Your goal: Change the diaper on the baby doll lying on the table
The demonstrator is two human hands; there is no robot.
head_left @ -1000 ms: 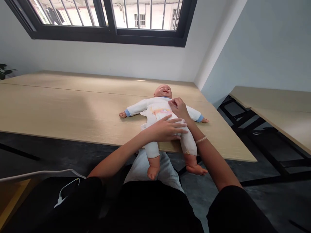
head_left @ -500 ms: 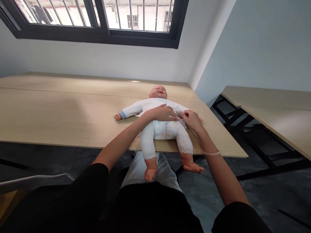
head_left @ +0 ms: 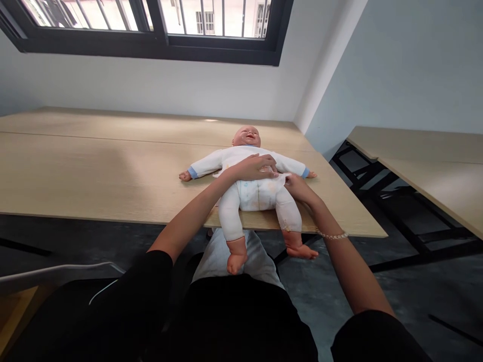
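Pale boards make up the surface point(head_left: 94, 176), set below a dark-framed window point(head_left: 226, 50), and the doll point(head_left: 247, 151) lies on it face up, head toward the window and both feet out past the near edge. A diaper point(head_left: 258, 197) sits at the doll's hips, its front panel up between the legs and over the lower belly — that much looks done. What looks undone is the sides: at the doll's hip, on the right hand's side, a loose white flap point(head_left: 282, 179) stands away from the body, and no fastened closure can be made out. Another white edge juts from the doll's opposite flank; whether it belongs to the diaper, I cannot tell. Across the doll's belly rests the left hand point(head_left: 257, 168), spread with fingers slightly bent, at the diaper's upper edge. Just beside the doll's hip, the right hand point(head_left: 296, 186) has its fingers drawn together and seems to pinch the flap, though the fingertips are partly covered. As for writing, faint coloured prints show on the diaper's front and the doll's suit — no brand, label or word is readable.
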